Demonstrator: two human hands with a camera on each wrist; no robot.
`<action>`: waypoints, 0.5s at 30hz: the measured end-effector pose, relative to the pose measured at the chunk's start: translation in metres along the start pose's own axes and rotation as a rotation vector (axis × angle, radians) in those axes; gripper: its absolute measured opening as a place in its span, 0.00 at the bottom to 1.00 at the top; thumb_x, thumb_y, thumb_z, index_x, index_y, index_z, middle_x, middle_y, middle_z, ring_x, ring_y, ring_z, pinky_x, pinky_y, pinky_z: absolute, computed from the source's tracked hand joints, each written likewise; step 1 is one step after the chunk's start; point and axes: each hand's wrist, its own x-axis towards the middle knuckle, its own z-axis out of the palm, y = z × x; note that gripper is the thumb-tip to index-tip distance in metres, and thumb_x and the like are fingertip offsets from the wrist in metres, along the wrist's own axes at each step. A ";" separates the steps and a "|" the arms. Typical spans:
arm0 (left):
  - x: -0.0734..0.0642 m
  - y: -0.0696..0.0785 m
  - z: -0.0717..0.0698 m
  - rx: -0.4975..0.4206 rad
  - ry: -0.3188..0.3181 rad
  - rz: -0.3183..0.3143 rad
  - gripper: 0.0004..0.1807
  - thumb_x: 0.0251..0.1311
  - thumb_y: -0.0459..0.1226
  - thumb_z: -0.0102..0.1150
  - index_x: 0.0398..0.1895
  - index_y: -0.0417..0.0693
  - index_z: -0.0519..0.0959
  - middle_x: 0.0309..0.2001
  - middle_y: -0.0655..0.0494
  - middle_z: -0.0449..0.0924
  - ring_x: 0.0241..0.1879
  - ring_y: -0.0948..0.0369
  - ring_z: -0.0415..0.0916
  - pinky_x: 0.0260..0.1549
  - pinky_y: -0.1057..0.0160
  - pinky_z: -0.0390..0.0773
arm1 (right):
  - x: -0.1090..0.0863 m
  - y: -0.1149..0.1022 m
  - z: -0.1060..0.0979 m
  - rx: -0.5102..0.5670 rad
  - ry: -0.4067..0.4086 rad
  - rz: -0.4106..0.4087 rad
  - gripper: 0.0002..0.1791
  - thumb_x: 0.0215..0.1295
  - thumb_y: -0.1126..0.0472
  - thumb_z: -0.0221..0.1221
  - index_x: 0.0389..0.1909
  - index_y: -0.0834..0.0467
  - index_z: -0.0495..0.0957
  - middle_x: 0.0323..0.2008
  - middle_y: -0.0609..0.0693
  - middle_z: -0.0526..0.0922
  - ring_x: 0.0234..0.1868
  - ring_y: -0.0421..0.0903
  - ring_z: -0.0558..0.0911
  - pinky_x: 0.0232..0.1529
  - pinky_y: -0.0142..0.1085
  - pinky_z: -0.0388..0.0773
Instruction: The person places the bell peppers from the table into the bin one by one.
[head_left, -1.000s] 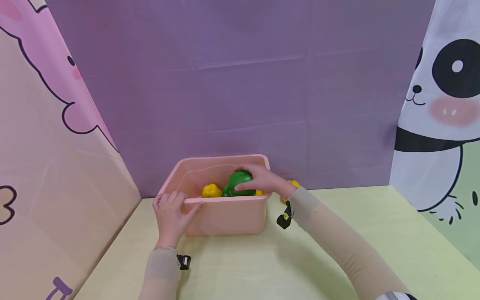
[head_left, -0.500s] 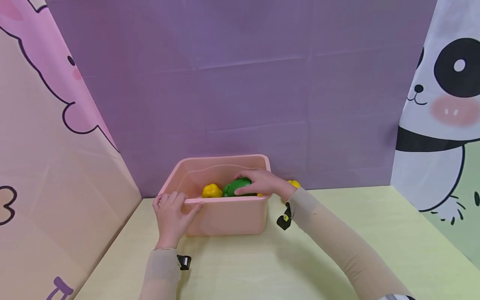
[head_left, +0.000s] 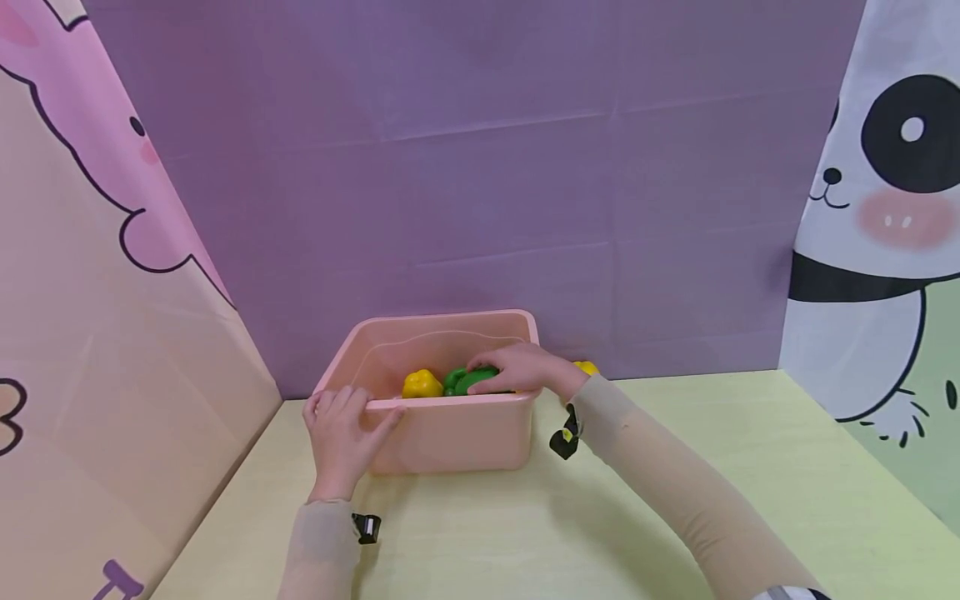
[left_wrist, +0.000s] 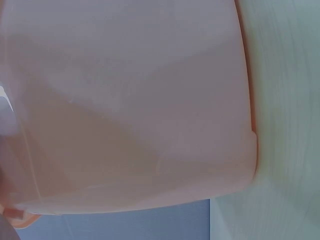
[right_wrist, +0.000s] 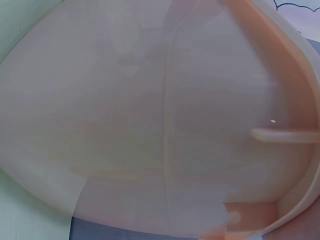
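A pink plastic bin [head_left: 450,437] stands on the table against the purple backdrop. My left hand [head_left: 341,437] grips its front left rim, fingers over the edge and thumb along the outer front wall. Inside the bin, my right hand [head_left: 521,368] holds a green bell pepper [head_left: 476,380] low down, its lower part hidden by the front wall. Left of that pepper lies a yellow bell pepper [head_left: 422,384]. The left wrist view is filled by the bin's outer wall [left_wrist: 140,110]. Likewise, the right wrist view shows mostly bin wall [right_wrist: 125,110], with neither pepper visible.
Outside the bin on the right, a yellow object [head_left: 587,367] is partly hidden behind my right wrist. The pale table [head_left: 465,533] runs back to the purple backdrop [head_left: 487,183]. Printed panels stand at left [head_left: 112,358] and right [head_left: 892,350].
My right hand has lowered the green bell pepper deeper into the bin, so less of it shows above the front rim. The left hand has kept its hold on the rim.
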 end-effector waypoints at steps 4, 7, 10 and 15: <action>0.000 0.000 0.000 0.001 0.002 0.003 0.31 0.56 0.67 0.54 0.25 0.48 0.70 0.24 0.56 0.65 0.34 0.50 0.63 0.54 0.39 0.51 | 0.001 -0.001 0.000 -0.031 -0.020 -0.021 0.26 0.63 0.38 0.56 0.58 0.45 0.77 0.54 0.39 0.79 0.52 0.40 0.76 0.53 0.39 0.67; 0.000 0.000 0.000 0.003 0.003 0.007 0.32 0.57 0.67 0.52 0.25 0.47 0.70 0.24 0.55 0.65 0.34 0.49 0.63 0.54 0.39 0.51 | 0.001 0.000 0.000 -0.053 -0.027 -0.028 0.26 0.64 0.38 0.55 0.59 0.46 0.77 0.54 0.39 0.79 0.52 0.40 0.76 0.53 0.40 0.67; 0.000 0.000 0.001 0.003 0.003 0.004 0.33 0.57 0.68 0.52 0.25 0.47 0.70 0.24 0.55 0.65 0.34 0.49 0.63 0.54 0.39 0.51 | 0.000 -0.001 0.000 -0.066 -0.033 -0.025 0.26 0.64 0.38 0.55 0.59 0.45 0.77 0.55 0.39 0.79 0.53 0.40 0.76 0.54 0.40 0.67; 0.000 0.001 0.001 0.006 0.001 0.001 0.33 0.57 0.68 0.51 0.25 0.47 0.70 0.24 0.55 0.66 0.34 0.49 0.63 0.53 0.39 0.51 | 0.000 -0.002 -0.001 -0.076 -0.057 -0.022 0.25 0.65 0.38 0.54 0.59 0.43 0.78 0.56 0.39 0.79 0.54 0.40 0.76 0.54 0.40 0.68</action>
